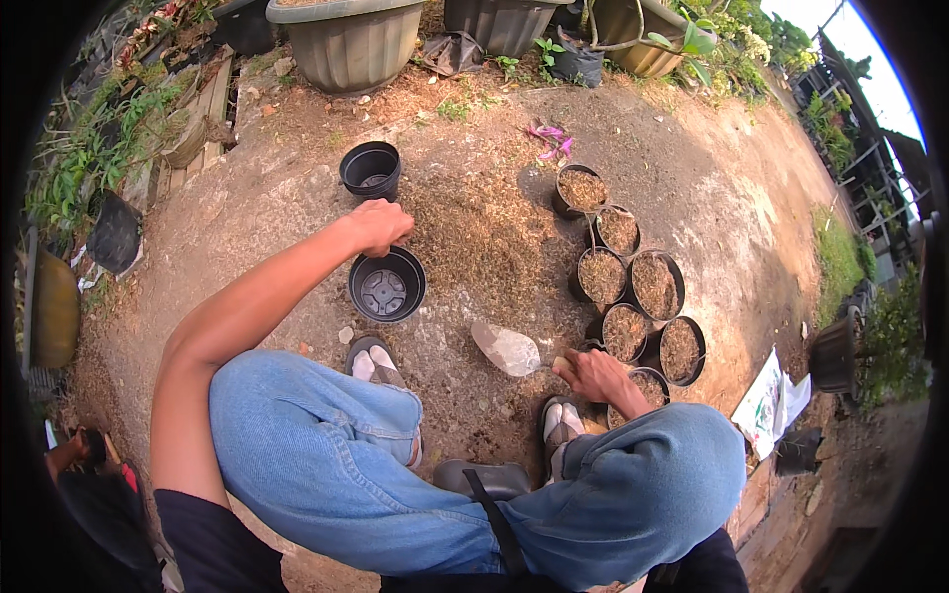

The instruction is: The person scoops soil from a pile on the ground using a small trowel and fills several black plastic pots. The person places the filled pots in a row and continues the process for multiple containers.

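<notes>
My left hand (381, 227) is closed at the far rim of an empty black plant pot (387, 287), its fingertips partly hidden. Just beyond it stands a second empty black pot (370, 170). In my right hand (600, 378) is the handle of a garden trowel, held low beside the filled pots. The trowel's dirt-marked, pale metal blade (507, 349) points left over the ground. Between my hands and farther out spreads a layer of loose brown planting mix (479, 232). To the right, several black pots (655, 284) filled with brown mix stand close together.
Purple petals (551, 140) lie beyond the mix. Large planters (346, 44) line the far side. A white printed sack (766, 405) lies at the right, near a black planter (836, 354). My sandalled feet (376, 366) flank the near ground. Another person's arm (67, 453) shows at lower left.
</notes>
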A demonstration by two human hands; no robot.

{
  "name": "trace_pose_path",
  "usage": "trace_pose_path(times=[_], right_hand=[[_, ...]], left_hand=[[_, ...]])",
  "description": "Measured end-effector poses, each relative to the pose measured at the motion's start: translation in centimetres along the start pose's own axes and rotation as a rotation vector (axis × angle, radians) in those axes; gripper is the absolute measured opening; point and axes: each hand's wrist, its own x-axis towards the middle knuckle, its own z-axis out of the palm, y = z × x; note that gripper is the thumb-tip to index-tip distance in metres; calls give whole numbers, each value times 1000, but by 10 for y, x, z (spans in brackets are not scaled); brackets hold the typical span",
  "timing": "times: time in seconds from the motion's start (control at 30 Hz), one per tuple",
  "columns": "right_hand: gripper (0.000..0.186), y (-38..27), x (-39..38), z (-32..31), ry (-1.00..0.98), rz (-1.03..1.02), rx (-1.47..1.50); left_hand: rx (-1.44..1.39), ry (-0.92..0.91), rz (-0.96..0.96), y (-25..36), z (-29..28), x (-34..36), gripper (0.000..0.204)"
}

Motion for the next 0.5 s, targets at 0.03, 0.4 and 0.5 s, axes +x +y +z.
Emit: trace_pose_path(times=[0.03,0.4,0.5], right_hand=[[49,-1,-12,15,11,14,87],[43,-22,-65,60,-78,291,281],[43,-18,-60,79,64,342,293]], left_hand=[[-14,31,7,-1,2,1,19],[-42,98,84,6,-4,5,19],[-68,124,84,8,-6,7,18]])
